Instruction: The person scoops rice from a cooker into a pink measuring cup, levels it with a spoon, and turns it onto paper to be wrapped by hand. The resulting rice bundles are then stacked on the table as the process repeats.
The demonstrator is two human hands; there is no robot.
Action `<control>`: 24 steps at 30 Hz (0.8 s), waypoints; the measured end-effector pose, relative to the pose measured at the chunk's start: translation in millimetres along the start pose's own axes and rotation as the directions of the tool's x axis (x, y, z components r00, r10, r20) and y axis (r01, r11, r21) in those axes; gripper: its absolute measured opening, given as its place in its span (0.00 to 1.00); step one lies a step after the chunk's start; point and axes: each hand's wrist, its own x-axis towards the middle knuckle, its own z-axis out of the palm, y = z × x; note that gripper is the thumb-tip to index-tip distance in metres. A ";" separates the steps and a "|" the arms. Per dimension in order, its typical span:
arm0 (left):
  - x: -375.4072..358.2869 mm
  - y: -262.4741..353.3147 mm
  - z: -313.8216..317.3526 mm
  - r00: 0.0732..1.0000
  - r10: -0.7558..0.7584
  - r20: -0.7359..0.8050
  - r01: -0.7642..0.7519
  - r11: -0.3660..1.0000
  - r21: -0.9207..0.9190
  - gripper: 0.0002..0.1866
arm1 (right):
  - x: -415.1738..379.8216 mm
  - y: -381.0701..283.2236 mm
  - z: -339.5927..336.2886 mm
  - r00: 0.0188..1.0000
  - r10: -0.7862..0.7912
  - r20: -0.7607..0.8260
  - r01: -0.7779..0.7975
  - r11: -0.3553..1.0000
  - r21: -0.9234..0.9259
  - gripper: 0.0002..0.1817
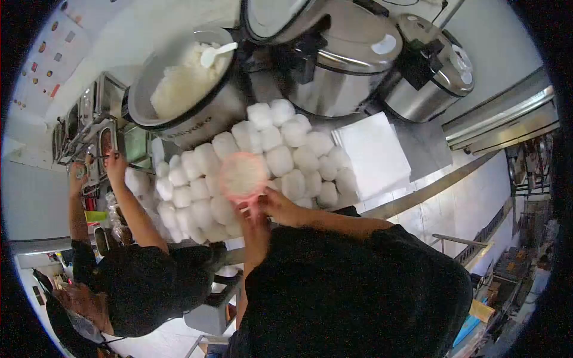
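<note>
A round pink container with white contents, apparently rice, is held over several rounded white bundles. My left hand grips its lower edge from below. At the container's lower right, my right hand is closed on the rim, with its fingers slightly blurred. White sheets lie stacked to the right of the bundles. Behind them on the left, an open cooker holds white rice, with a white paddle resting on it.
Two closed steel cookers stand at the back, near a raised lid. On the left, a co-worker in black reaches with both hands into metal food trays. A walkway lies at the right.
</note>
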 end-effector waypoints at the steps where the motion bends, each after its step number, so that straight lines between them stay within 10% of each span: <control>1: -7.9 1.7 17.5 0.995 0.053 0.089 -0.061 0.994 0.095 0.38 | -16.8 -2.5 -18.8 0.992 0.088 -0.093 -0.087 0.996 0.018 0.27; 4: 3.1 71.8 24.2 0.938 0.295 0.184 -0.321 0.938 0.131 0.37 | -57.7 -38.3 -70.7 0.887 0.162 -0.432 -0.146 0.987 0.071 0.21; 8: 31.0 236.5 -20.5 0.653 0.714 0.252 -0.748 0.661 0.064 0.36 | -142.7 -79.6 -191.7 0.790 -0.237 -0.566 0.167 0.970 -0.175 0.16; 13: 6.8 359.3 -4.9 0.187 0.880 0.437 -0.959 0.260 -0.112 0.34 | -224.9 -126.5 -270.4 0.338 -0.861 -0.381 -0.008 0.402 -0.916 0.20; 15: -6.1 379.5 11.9 0.103 0.885 0.454 -0.968 0.194 -0.160 0.33 | -251.6 -114.8 -370.9 0.572 -0.820 -0.016 -0.432 -0.285 -0.856 0.22; 17: -22.1 392.3 29.2 0.099 0.858 0.504 -0.971 0.193 -0.138 0.33 | -233.9 -98.7 -382.3 0.782 -0.623 -0.023 -0.383 -0.451 -0.806 0.22; 22: -46.4 399.4 73.5 0.118 0.846 0.519 -0.979 0.188 -0.084 0.31 | -246.3 -141.8 -374.1 0.830 -0.539 0.143 -0.199 -0.525 -0.827 0.29; 24: -52.6 399.7 83.2 0.140 0.848 0.510 -0.981 0.189 -0.044 0.31 | -247.2 -167.4 -396.8 0.681 -0.725 0.109 -0.287 -0.400 -0.871 0.26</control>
